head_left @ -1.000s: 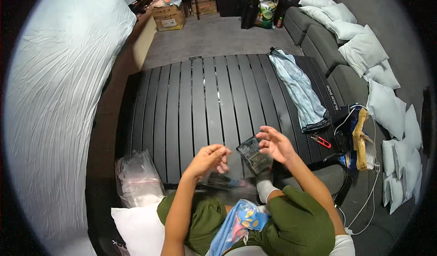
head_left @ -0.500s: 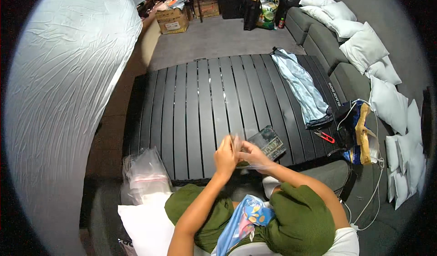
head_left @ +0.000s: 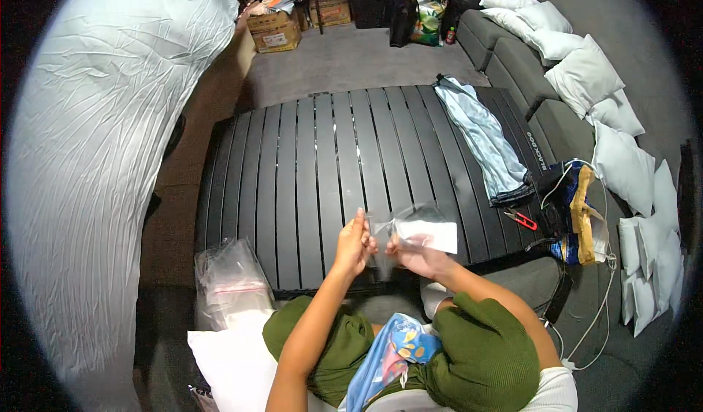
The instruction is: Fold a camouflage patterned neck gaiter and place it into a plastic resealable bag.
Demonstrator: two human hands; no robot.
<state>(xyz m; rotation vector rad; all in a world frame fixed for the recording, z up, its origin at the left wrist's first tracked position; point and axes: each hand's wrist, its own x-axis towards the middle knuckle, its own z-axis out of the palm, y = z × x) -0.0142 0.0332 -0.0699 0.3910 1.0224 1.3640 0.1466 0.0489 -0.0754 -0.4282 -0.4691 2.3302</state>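
Note:
A clear plastic bag (head_left: 381,227) stretches between my two hands above the near edge of the black slatted table (head_left: 322,192). My left hand (head_left: 354,246) has its fingers curled round the bag's left side, with the thumb pointing up. My right hand (head_left: 421,257) pinches the bag's other side and is slightly blurred. Just beyond the right fingers is a white rectangular card (head_left: 433,235). Clear film surrounds it, but I cannot tell whether it lies inside the bag. The right fingers are partly seen through the plastic.
A stack of clear bags (head_left: 236,284) lies at my left above a white pillow (head_left: 234,361). Light-blue fabric (head_left: 483,141) and red-handled snips (head_left: 521,219) rest on the table's right. White cushions (head_left: 586,75) line the grey sofa (head_left: 512,68); white cables (head_left: 609,302) hang nearby.
My hands have moved apart, spreading the plastic. The dark rectangular piece with gold print no longer shows; a white card appears around that spot.

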